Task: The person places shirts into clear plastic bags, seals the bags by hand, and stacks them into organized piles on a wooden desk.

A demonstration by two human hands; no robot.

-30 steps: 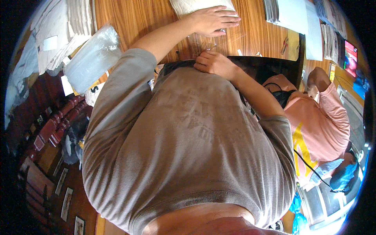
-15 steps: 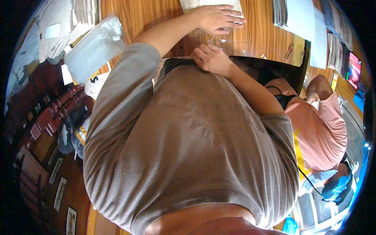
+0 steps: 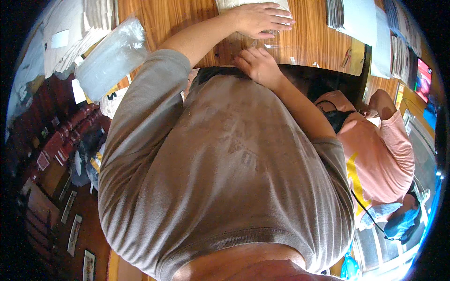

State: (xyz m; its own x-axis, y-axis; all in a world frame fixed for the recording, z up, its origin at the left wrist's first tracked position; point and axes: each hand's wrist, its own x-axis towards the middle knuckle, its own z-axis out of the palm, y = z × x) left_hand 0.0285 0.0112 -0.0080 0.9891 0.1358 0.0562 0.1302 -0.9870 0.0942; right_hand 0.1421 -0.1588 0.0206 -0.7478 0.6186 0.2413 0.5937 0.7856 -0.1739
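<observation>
The wood-grain table [image 3: 183, 18] extended across 12 o'clock. A stack of pale sheets [image 3: 77, 42] stood at 10 o'clock. The white packet [image 3: 226, 4] lay on the table at 12 o'clock. The left hand [image 3: 261, 21] rested flat upon it, fingers extended, gripping nothing. The right hand [image 3: 258, 66], nearer the torso, was partly curled; its grip could not be determined. The stack's white label [image 3: 60, 39] was unreadable.

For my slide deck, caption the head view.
Left hand spread over a pale packet on a wooden table, right hand curled by its near edge.
</observation>
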